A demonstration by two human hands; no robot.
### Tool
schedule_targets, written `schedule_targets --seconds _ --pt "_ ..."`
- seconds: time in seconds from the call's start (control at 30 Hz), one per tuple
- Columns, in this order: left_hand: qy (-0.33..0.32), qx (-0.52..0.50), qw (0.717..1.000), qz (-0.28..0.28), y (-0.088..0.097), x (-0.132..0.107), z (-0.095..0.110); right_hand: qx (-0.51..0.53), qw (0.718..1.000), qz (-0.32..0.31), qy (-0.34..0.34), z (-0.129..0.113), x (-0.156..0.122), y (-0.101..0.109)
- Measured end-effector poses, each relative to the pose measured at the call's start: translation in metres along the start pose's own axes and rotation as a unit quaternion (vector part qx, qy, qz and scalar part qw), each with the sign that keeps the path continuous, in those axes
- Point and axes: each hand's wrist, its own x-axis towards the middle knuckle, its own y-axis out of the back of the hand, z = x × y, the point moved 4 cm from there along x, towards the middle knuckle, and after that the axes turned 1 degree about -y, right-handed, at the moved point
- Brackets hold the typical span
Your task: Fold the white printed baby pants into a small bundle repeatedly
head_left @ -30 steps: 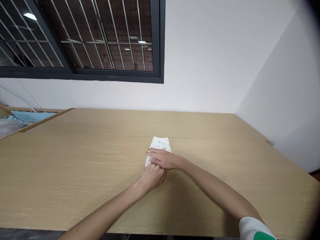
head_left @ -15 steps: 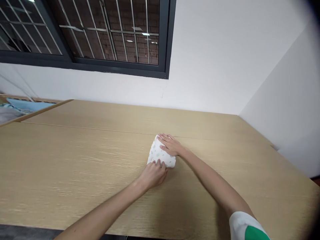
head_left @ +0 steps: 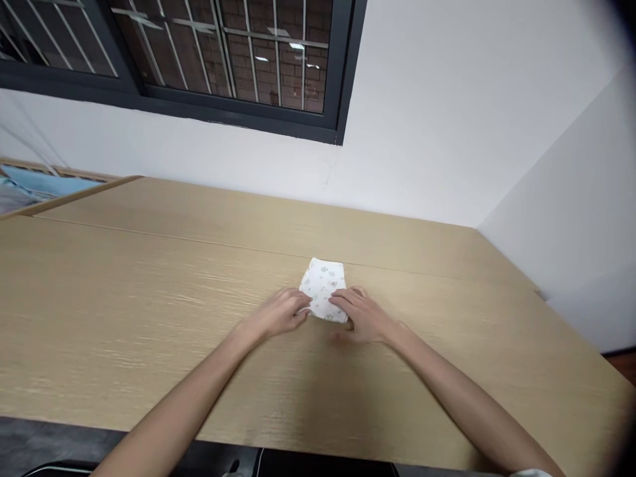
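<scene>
A small folded white cloth (head_left: 322,281) with a faint printed pattern lies flat on the wooden table (head_left: 163,318). At its lower left corner, my left hand (head_left: 283,313) pinches the edge between thumb and fingers. My right hand (head_left: 365,316) rests its fingertips on the cloth's right side. The thumb of that hand is held apart, lower down, and is slightly blurred. Whether the cloth's right edge is lifted under those fingers, I cannot tell.
Behind the table rises a white wall (head_left: 412,119) with a dark-framed, barred window (head_left: 238,112). Blue fabric (head_left: 54,184) lies beyond the table's far left edge. Something black (head_left: 322,462) is below the front edge.
My right hand has come off the cloth's top and moved down to its right side. My left hand has shifted left to the lower left corner. The view has tilted slightly.
</scene>
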Motion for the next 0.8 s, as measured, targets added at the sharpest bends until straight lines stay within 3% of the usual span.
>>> schedule_targets --seconds 0.07,0.2,0.3,0.4,0.63,0.73,0.8 --pt "0.019 -0.005 1.000 0.011 0.001 0.002 0.004 0.017 1.000 0.012 -0.017 -0.002 -0.009 -0.002" --pt "0.043 -0.077 0.995 0.048 0.008 0.003 0.008 0.111 0.986 0.047 -0.116 0.002 -0.010 0.002" --pt "0.071 -0.110 0.980 0.152 0.015 0.001 0.006 0.185 0.963 0.092 -0.174 0.010 0.002 0.010" --pt "0.064 -0.074 0.967 0.236 0.014 0.001 0.008 0.190 0.950 0.145 -0.202 0.027 0.017 0.010" --pt "0.044 0.097 0.981 0.164 -0.024 0.011 0.015 0.063 0.946 0.170 -0.270 0.063 0.038 -0.013" --pt "0.047 0.083 0.988 0.119 -0.039 0.012 0.007 -0.035 0.938 0.194 -0.285 0.057 0.037 -0.010" --pt "0.053 0.074 0.990 0.105 -0.042 0.012 0.003 -0.074 0.941 0.209 -0.254 0.044 0.038 -0.005"
